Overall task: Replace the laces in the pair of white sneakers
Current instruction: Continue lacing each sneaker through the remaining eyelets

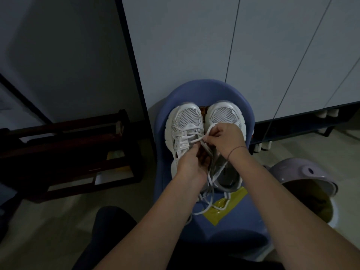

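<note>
Two white sneakers (204, 121) — mesh toes, loose white laces (212, 193)

Blue chair (229, 228) bearing two white sneakers (185, 125) side by side, yellow wrapper (224, 209) near its front edge.

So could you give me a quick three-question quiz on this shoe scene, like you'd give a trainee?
1. True or false: both sneakers sit on a blue chair.
2. Which hand pinches the lace above the left sneaker: A left hand, B right hand, C both?
3. What colour is the flat packet under the loose lace ends?

Key: 1 true; 2 C; 3 yellow.
</note>
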`<state>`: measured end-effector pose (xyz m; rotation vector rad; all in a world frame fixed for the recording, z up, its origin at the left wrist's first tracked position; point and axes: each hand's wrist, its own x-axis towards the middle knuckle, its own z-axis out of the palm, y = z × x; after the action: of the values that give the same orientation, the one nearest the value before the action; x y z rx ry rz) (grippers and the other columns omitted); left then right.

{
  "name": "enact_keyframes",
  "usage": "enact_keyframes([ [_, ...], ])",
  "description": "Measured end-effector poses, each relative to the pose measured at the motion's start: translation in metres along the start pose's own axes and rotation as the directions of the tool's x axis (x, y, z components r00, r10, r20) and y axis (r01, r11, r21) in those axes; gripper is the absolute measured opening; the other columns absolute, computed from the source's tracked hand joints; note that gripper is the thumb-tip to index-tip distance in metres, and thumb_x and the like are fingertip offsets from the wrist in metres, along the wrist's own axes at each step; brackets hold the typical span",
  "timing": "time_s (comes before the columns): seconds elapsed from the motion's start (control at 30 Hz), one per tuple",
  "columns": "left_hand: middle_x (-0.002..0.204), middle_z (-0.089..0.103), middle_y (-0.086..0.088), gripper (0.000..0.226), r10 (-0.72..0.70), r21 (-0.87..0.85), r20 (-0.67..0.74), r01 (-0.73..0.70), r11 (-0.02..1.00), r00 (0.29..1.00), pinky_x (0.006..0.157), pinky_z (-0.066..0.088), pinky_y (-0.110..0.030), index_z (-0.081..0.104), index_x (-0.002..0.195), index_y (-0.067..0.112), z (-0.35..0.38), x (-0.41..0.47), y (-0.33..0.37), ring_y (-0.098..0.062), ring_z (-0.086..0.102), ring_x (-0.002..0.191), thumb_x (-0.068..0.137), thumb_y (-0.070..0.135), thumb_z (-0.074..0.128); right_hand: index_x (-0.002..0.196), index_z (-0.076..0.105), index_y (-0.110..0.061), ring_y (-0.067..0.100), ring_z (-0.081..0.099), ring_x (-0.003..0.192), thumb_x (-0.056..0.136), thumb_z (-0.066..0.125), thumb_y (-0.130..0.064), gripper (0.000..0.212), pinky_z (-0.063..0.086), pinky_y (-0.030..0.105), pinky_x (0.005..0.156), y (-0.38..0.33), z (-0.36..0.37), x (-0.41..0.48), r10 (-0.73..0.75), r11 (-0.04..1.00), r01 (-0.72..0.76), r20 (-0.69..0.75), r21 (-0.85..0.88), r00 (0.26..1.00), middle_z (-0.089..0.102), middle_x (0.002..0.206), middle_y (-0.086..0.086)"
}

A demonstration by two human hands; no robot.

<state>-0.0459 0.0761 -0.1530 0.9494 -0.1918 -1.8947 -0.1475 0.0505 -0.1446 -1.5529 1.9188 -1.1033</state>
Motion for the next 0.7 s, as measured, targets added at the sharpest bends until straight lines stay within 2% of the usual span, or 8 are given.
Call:
enact_keyframes([
  [0.1, 0.087, 0.066, -0.011, 0.022, -0.009, 0.004, 0.02, 0.009, 1.0, 1.0, 0.054, 0.056, -0.022, 0.065, 0.098, 0.003, -0.002, 0.004, -0.001, -0.019, 0.063, 0.077, 0.103, 0.013, 0.046, 0.071, 0.068, -0.012, 0.017, 0.059, 0.073, 0.079, 0.074, -0.019, 0.012, 0.043, 0.024, 0.069, -0.001, -0.001, -0.001, -0.043, 0.991, 0.051, 0.064, -0.123, 0.997, 0.066, 0.074, 0.004],
  [0.2, 0.084, 0.068, -0.012, 0.021, -0.015, 0.017, 0.029, 0.015, 1.0, 0.999, 0.056, 0.057, -0.024, 0.066, 0.093, 0.003, -0.003, 0.007, -0.001, -0.02, 0.064, 0.074, 0.102, 0.011, 0.048, 0.076, 0.07, -0.008, 0.019, 0.058, 0.074, 0.083, 0.07, -0.022, 0.016, 0.041, 0.025, 0.068, -0.001, -0.001, 0.001, -0.052, 0.982, 0.067, 0.094, -0.175, 0.994, 0.067, 0.078, 0.006],
  [0.27, 0.085, 0.067, -0.012, 0.022, -0.015, 0.03, 0.026, 0.014, 0.999, 1.0, 0.065, 0.057, -0.027, 0.066, 0.092, 0.004, -0.002, 0.01, -0.002, -0.02, 0.064, 0.076, 0.102, 0.011, 0.048, 0.073, 0.068, -0.009, 0.021, 0.061, 0.072, 0.085, 0.067, -0.022, 0.018, 0.046, 0.028, 0.07, 0.0, -0.002, 0.003, -0.033, 0.988, 0.046, 0.085, -0.15, 0.996, 0.068, 0.076, 0.008],
  [0.33, 0.087, 0.067, -0.011, 0.023, -0.012, 0.028, 0.022, 0.011, 1.0, 1.0, 0.073, 0.054, -0.027, 0.066, 0.093, 0.004, -0.002, 0.013, -0.003, -0.02, 0.063, 0.077, 0.102, 0.011, 0.046, 0.065, 0.064, -0.017, 0.017, 0.061, 0.064, 0.087, 0.065, -0.017, 0.022, 0.048, 0.03, 0.071, 0.001, -0.004, 0.003, 0.0, 0.999, 0.003, 0.074, -0.04, 0.997, 0.067, 0.067, 0.004],
  [0.4, 0.085, 0.067, -0.011, 0.023, -0.015, 0.024, 0.013, 0.014, 1.0, 1.0, 0.071, 0.054, -0.027, 0.065, 0.093, 0.004, -0.003, 0.015, -0.003, -0.019, 0.063, 0.076, 0.103, 0.011, 0.045, 0.065, 0.063, -0.018, 0.014, 0.06, 0.065, 0.085, 0.067, -0.015, 0.021, 0.048, 0.028, 0.073, 0.003, -0.003, 0.003, -0.012, 0.999, 0.016, 0.076, -0.043, 0.997, 0.065, 0.066, 0.0],
  [0.5, 0.083, 0.067, -0.012, 0.024, -0.038, 0.03, 0.019, 0.038, 0.999, 0.999, 0.065, 0.056, -0.028, 0.065, 0.094, 0.003, -0.005, 0.016, -0.003, -0.02, 0.064, 0.075, 0.103, 0.012, 0.044, 0.074, 0.07, -0.015, 0.014, 0.058, 0.077, 0.083, 0.069, -0.018, 0.009, 0.043, 0.023, 0.076, 0.002, -0.003, 0.002, -0.064, 0.986, 0.08, 0.109, -0.149, 0.992, 0.066, 0.078, 0.001],
  [0.57, 0.076, 0.069, -0.01, 0.024, -0.043, 0.037, 0.018, 0.042, 0.998, 0.999, 0.058, 0.057, -0.025, 0.065, 0.09, 0.003, -0.005, 0.016, -0.003, -0.018, 0.063, 0.071, 0.102, 0.011, 0.047, 0.074, 0.069, -0.014, 0.014, 0.057, 0.076, 0.083, 0.069, -0.02, 0.01, 0.044, 0.025, 0.075, 0.001, -0.005, 0.002, -0.078, 0.984, 0.099, 0.141, -0.148, 0.987, 0.065, 0.077, 0.001],
  [0.7, 0.073, 0.069, -0.008, 0.02, -0.024, 0.089, 0.024, 0.022, 0.996, 0.999, 0.056, 0.057, -0.022, 0.067, 0.089, 0.006, -0.006, 0.018, -0.003, -0.014, 0.064, 0.063, 0.1, 0.01, 0.051, 0.074, 0.071, -0.011, 0.016, 0.062, 0.073, 0.075, 0.077, -0.029, 0.019, 0.048, 0.028, 0.071, -0.001, -0.012, -0.001, -0.06, 0.988, 0.092, 0.243, -0.125, 0.968, 0.069, 0.076, 0.002],
])
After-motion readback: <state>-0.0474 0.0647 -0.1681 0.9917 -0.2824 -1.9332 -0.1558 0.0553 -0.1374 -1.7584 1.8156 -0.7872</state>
